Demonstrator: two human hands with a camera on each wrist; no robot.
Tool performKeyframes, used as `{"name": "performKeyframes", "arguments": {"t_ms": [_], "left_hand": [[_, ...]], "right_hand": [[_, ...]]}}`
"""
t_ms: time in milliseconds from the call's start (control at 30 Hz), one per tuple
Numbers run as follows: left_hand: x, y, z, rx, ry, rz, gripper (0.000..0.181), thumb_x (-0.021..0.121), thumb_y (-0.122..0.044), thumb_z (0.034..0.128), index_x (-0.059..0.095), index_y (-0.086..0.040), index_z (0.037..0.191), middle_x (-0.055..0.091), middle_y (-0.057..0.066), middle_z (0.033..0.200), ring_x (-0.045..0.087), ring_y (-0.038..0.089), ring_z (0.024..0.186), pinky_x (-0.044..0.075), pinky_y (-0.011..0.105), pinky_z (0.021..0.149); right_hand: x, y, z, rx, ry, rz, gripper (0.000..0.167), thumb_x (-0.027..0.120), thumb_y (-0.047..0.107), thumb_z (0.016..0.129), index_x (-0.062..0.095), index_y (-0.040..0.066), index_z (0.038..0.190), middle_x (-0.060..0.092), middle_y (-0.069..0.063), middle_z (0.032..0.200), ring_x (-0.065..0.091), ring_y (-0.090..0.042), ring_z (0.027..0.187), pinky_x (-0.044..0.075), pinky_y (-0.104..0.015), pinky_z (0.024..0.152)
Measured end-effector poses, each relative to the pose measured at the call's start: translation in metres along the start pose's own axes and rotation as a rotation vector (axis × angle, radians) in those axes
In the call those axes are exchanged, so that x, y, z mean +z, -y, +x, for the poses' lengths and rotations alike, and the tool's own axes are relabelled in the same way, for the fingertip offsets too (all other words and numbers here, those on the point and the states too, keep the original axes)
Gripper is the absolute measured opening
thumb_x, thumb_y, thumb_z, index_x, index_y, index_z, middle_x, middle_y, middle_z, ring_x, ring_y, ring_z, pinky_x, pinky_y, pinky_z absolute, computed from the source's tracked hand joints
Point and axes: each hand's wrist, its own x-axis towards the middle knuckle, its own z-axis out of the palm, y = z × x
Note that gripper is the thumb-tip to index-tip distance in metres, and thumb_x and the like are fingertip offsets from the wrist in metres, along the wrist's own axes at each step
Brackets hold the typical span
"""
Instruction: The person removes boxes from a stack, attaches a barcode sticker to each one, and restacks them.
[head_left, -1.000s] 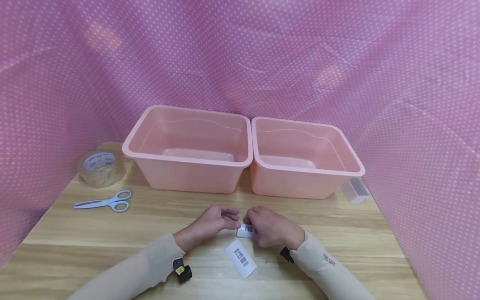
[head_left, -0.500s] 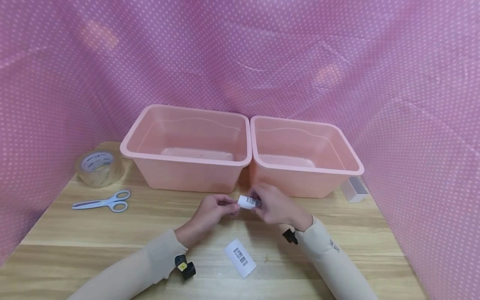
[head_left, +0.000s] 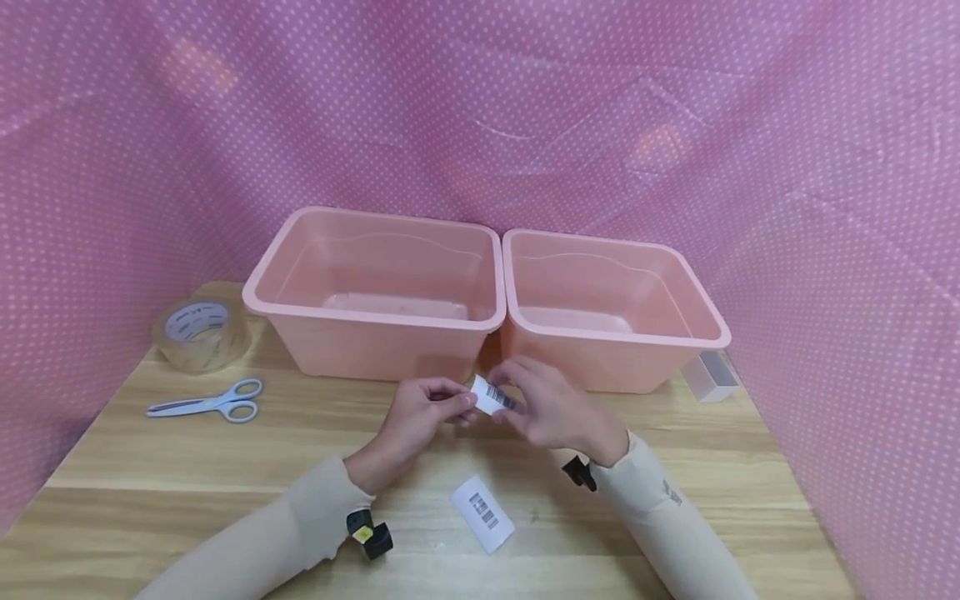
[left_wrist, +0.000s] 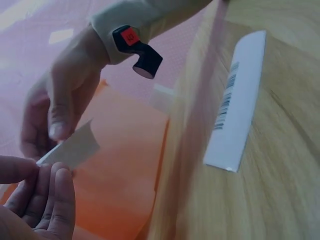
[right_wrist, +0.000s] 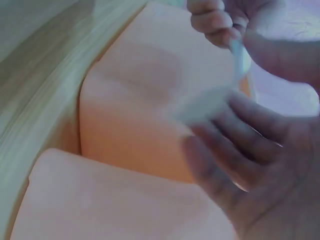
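Note:
A small white barcode label (head_left: 487, 395) is held up above the table, in front of the boxes. My left hand (head_left: 416, 418) pinches its left end between thumb and fingers. My right hand (head_left: 558, 410) holds the label's right part, with fingertips at its upper and lower edges. In the left wrist view the back of the label (left_wrist: 75, 150) shows blank and bent. The right wrist view is blurred, and the label's pale surface (right_wrist: 205, 105) lies by my right fingers. A second barcode label (head_left: 483, 515) lies flat on the table, nearer to me.
Two pink plastic bins (head_left: 390, 342) (head_left: 585, 362) stand side by side at the back. At left are a roll of clear tape (head_left: 202, 337) and blue scissors (head_left: 206, 406). A small white box (head_left: 708, 377) sits at right, beside the right bin. A pink dotted cloth (head_left: 480, 108) hangs around the table.
Both hands have lifted the label off the table and moved it away from me, toward the bins. It has since tilted, and my right fingers have spread. The second label has stayed in place.

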Motion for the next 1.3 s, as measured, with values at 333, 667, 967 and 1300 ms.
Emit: {"name": "performKeyframes", "arguments": {"t_ms": [333, 667, 967, 1300], "left_hand": [[0.003, 0.001, -0.005, 0.050, 0.062, -0.163, 0.027, 0.073, -0.003, 0.0899, 0.067, 0.015, 0.109, 0.077, 0.002, 0.087, 0.074, 0.014, 0.074, 0.066, 0.035, 0.079], [0.001, 0.001, -0.007, 0.096, 0.131, -0.236, 0.036, 0.071, -0.004, 0.0922, 0.062, 0.020, 0.117, 0.079, -0.001, 0.089, 0.077, 0.014, 0.079, 0.065, 0.031, 0.082], [0.001, 0.001, -0.006, 0.123, 0.158, -0.249, 0.035, 0.068, 0.000, 0.0927, 0.059, 0.024, 0.116, 0.079, -0.002, 0.091, 0.077, 0.013, 0.081, 0.065, 0.030, 0.082], [0.002, 0.002, -0.007, 0.152, 0.140, -0.185, 0.033, 0.069, -0.005, 0.0936, 0.063, 0.019, 0.115, 0.077, -0.004, 0.091, 0.076, 0.012, 0.081, 0.065, 0.031, 0.084]], "right_hand": [[0.015, 0.009, 0.003, -0.146, -0.208, 0.140, 0.027, 0.080, 0.006, 0.084, 0.064, 0.008, 0.105, 0.072, -0.001, 0.097, 0.071, -0.012, 0.087, 0.062, -0.024, 0.077], [0.016, 0.011, 0.003, -0.112, -0.268, 0.192, 0.022, 0.077, -0.001, 0.083, 0.068, 0.007, 0.101, 0.076, -0.003, 0.091, 0.072, -0.009, 0.081, 0.062, -0.020, 0.073], [0.015, 0.010, 0.003, -0.108, -0.279, 0.184, 0.019, 0.079, 0.002, 0.084, 0.070, 0.008, 0.099, 0.077, -0.002, 0.091, 0.072, -0.008, 0.078, 0.062, -0.020, 0.071], [0.013, 0.011, 0.002, -0.080, -0.274, 0.209, 0.017, 0.079, 0.004, 0.084, 0.070, 0.008, 0.098, 0.078, -0.002, 0.090, 0.072, -0.008, 0.078, 0.061, -0.017, 0.070]]}}
